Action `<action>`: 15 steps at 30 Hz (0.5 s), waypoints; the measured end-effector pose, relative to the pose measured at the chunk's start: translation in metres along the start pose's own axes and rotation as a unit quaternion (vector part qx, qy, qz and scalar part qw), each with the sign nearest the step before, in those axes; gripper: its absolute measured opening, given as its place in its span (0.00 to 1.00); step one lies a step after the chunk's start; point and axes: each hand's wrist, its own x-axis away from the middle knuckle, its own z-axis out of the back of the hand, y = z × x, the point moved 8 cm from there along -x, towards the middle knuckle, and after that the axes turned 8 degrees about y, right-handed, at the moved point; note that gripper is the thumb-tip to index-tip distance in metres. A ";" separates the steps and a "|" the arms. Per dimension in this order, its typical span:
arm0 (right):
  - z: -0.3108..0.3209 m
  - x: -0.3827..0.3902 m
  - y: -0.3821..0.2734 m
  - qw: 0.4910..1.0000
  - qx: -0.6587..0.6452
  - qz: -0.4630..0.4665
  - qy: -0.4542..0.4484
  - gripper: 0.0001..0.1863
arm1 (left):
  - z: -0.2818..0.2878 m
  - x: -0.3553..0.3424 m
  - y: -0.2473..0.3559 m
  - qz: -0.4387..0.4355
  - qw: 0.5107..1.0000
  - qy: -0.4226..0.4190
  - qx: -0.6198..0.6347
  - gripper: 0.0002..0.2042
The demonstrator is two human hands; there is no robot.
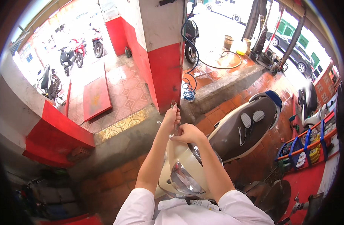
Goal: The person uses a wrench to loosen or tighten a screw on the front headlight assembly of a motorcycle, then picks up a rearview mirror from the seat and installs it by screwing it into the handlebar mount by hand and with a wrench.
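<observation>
Over the front of the cream scooter [190, 165], the left hand [174, 117] has its fingers wrapped around a metal wrench [173, 107]. The right hand [190, 134] bends its fingers just below; I can't tell if they grip. The wrench looks hard, stiff and a bit heavy, maybe slippery if oily, so the middle is best to hold. At right, a blue-and-orange rack [322, 131] holds yellow bottles [314, 155].
</observation>
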 end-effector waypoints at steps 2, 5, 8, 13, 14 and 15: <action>0.005 0.005 0.001 0.998 -0.054 0.024 -0.025 0.27 | -0.003 0.005 0.000 0.005 1.000 -0.012 0.008 0.12; 0.006 0.005 0.001 0.995 -0.096 0.017 -0.021 0.26 | -0.003 0.006 0.000 0.011 0.999 -0.034 0.006 0.12; 0.007 0.005 -0.007 0.988 -0.146 -0.038 0.007 0.24 | 0.007 -0.001 -0.003 0.012 1.000 -0.010 -0.010 0.13; 0.020 -0.021 0.034 0.943 -0.273 -0.066 0.181 0.19 | -0.005 0.005 -0.003 -0.066 0.993 0.038 -0.095 0.15; 0.025 -0.025 0.038 0.924 -0.307 -0.063 0.218 0.19 | -0.008 0.009 -0.002 -0.068 0.996 0.020 -0.062 0.15; 0.018 -0.029 0.046 0.908 -0.363 -0.104 0.183 0.15 | -0.011 0.012 0.001 -0.080 0.996 0.018 -0.037 0.15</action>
